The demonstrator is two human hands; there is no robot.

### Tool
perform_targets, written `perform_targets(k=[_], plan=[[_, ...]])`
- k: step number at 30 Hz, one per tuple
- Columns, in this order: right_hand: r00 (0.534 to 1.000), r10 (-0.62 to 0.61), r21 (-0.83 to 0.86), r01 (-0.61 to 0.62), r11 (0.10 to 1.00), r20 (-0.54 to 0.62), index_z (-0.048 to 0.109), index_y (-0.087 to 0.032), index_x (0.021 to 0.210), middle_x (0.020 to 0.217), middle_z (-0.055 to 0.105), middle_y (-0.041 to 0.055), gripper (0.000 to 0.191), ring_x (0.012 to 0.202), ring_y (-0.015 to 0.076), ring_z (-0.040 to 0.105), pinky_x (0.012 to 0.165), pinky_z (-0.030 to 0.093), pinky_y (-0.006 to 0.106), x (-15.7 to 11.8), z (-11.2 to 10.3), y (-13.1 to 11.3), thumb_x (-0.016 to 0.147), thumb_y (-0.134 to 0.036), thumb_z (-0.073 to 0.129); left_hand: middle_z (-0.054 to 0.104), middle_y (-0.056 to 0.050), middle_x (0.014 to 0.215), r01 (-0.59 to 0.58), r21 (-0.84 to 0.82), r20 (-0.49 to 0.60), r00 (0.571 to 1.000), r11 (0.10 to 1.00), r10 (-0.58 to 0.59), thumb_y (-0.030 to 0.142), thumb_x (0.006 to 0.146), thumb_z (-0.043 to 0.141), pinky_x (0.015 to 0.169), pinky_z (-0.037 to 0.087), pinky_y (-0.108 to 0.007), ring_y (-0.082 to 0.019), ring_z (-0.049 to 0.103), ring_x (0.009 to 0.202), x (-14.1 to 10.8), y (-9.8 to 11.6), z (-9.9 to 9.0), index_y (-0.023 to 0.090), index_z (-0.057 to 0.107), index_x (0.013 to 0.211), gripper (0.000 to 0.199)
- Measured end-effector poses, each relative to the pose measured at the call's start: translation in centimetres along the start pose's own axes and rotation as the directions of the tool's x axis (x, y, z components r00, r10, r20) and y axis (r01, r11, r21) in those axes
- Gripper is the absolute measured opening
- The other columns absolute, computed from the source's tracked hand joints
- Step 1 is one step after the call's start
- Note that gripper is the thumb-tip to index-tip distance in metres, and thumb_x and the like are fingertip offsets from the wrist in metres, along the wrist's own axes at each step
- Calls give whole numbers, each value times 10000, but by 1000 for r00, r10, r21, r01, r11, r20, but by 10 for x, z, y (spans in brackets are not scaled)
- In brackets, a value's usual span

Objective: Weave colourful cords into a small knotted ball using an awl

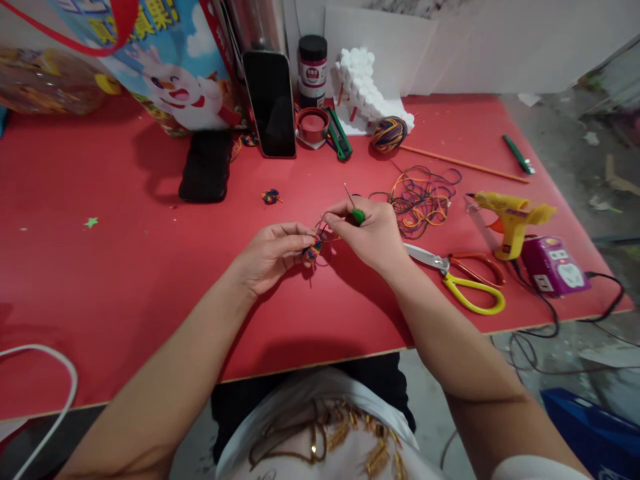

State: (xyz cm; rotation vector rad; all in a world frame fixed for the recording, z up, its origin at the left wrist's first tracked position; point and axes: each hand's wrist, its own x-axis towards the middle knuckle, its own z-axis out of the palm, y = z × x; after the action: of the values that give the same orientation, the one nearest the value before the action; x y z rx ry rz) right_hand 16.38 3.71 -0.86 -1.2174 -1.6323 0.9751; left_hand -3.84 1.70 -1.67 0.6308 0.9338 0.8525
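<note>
My left hand pinches a small multicoloured crochet piece between thumb and fingers, just above the table. Close on its right, my right hand is closed around a crochet hook with a green handle, its thin metal shaft pointing up and away from the piece. Yarn runs between the piece and my right fingertips, which seem to pinch it. A loose tangle of the same yarn lies beyond my right hand. Another small crocheted piece rests farther back on the table.
On the red table lie scissors, a yellow glue gun, a purple power box, a yarn ball and a green cutter. A phone stands upright at the back, beside a black case.
</note>
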Motion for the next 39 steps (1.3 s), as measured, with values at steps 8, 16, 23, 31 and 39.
perform_targets(k=[8, 16, 23, 31, 39], plan=[[998, -57, -4, 57, 998, 8, 816, -203, 816, 776, 763, 28, 144, 695, 149, 590, 700, 439, 306, -1, 0, -5, 926, -263, 745, 793, -70, 772, -43, 13, -56, 997, 999, 44, 206, 645, 971, 586, 574, -223, -131, 706, 611, 1, -1, 2, 129, 816, 802, 234], [971, 210, 306, -236, 922, 117, 771, -167, 752, 611, 653, -14, 131, 515, 76, 451, 479, 314, 235, 5, -8, -10, 829, -265, 812, 799, -72, 778, -129, 42, -75, 988, 991, 132, 191, 658, 968, 637, 598, -231, -132, 721, 640, 1, -2, 2, 125, 814, 783, 208], [907, 346, 495, -421, 760, 241, 707, -159, 747, 559, 546, -57, 232, 429, 22, 280, 397, 151, 211, 7, -8, -7, 768, -308, 883, 812, -59, 791, -200, 81, -65, 977, 977, 205, 166, 692, 960, 673, 638, -256, -179, 792, 716, 1, -3, 2, 144, 788, 801, 205], [892, 363, 533, -452, 715, 269, 675, -158, 747, 495, 449, -100, 379, 425, 15, 253, 392, 128, 192, 8, -6, -4, 687, -359, 991, 848, -91, 907, -156, 188, -12, 987, 970, 161, 254, 746, 967, 802, 676, -360, -239, 832, 828, 0, -9, 0, 154, 837, 993, 297], [896, 352, 565, -444, 695, 270, 692, -147, 793, 562, 480, -90, 350, 433, 7, 238, 391, 111, 197, 7, -7, -6, 763, -392, 940, 802, -52, 805, -218, 134, -8, 975, 967, 221, 248, 751, 960, 713, 657, -298, -170, 771, 690, 1, -7, 4, 149, 795, 861, 222]])
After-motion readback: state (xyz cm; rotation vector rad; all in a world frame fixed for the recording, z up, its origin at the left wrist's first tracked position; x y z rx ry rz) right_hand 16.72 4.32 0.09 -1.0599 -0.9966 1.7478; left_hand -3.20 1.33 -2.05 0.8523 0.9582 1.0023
